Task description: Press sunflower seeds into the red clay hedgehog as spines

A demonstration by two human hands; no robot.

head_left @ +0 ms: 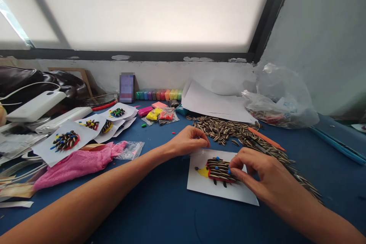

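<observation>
A white card (pixel 200 188) lies on the blue table, bearing a hedgehog-like figure (pixel 221 177) of striped sunflower seeds on red clay with a yellow clay snout. Small blue clay balls (pixel 217 158) dot the seeds. At the figure's right side, the thumb and forefinger of my right hand (pixel 259 169) are closed about one blue clay ball (pixel 229 171). My left hand (pixel 192 141) rests by the card's far edge, fingers curled and pressed together; anything inside them is hidden. Beyond both hands spreads a heap of sunflower seeds (pixel 220 127).
An orange stick-like tool (pixel 267 140) lies across the seeds. Behind are white paper sheets (pixel 211 101), a plastic bag (pixel 281 103), clay packets (pixel 154 114), a row of coloured clay (pixel 160 95) and a phone (pixel 127 88). Finished-looking seed cards (pixel 93 139) and a pink cloth (pixel 77 166) occupy the left.
</observation>
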